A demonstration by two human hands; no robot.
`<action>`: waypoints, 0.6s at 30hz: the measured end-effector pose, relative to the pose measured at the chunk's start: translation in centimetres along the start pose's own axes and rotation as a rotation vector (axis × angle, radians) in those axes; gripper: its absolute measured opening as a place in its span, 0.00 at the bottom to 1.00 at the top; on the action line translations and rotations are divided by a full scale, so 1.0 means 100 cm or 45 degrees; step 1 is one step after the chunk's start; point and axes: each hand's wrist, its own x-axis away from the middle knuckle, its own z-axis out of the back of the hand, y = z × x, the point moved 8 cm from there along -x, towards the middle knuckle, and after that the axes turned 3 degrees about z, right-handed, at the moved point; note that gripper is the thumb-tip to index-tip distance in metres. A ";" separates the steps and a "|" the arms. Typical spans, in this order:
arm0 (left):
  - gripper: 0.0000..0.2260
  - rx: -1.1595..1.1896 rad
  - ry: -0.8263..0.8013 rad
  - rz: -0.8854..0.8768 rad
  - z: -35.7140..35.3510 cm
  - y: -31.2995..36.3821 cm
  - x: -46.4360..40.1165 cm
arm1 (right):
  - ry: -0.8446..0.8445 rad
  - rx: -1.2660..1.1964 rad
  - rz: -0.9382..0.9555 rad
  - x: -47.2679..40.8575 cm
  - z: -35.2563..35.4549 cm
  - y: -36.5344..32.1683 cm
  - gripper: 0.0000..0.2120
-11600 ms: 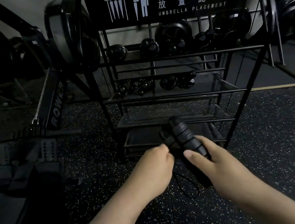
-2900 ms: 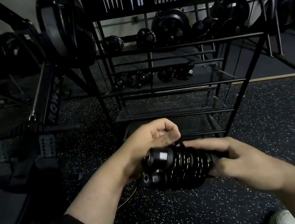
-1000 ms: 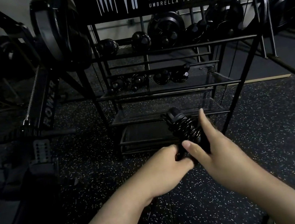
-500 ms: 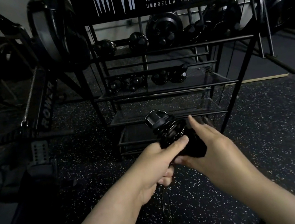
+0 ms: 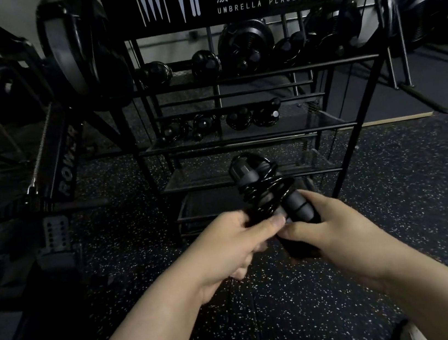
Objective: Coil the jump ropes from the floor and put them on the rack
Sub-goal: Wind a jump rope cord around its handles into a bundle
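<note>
Right hand grips the jump rope handles; left hand pinches the coiled cord. If that pinch slackens before reaching the rack, the springy coils could unwind.

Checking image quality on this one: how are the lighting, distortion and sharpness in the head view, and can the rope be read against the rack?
Head view: dim, underexposed room; left side nearly black. Wide-angle bending bows the rack uprights. Left hand and right hand are the brightest, fairly sharp. The black jump rope barely separates from the dark shelves, apart from faint glints on its coils.
</note>
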 end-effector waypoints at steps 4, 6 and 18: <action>0.10 -0.357 0.018 0.061 0.010 -0.002 -0.001 | 0.075 0.243 -0.022 0.000 0.004 0.002 0.16; 0.07 -0.614 0.091 0.048 0.018 -0.003 -0.004 | 0.157 0.338 -0.031 -0.002 0.011 0.003 0.17; 0.09 -1.597 0.263 -0.476 0.013 0.036 0.013 | -0.072 1.192 -0.257 -0.008 0.009 0.036 0.43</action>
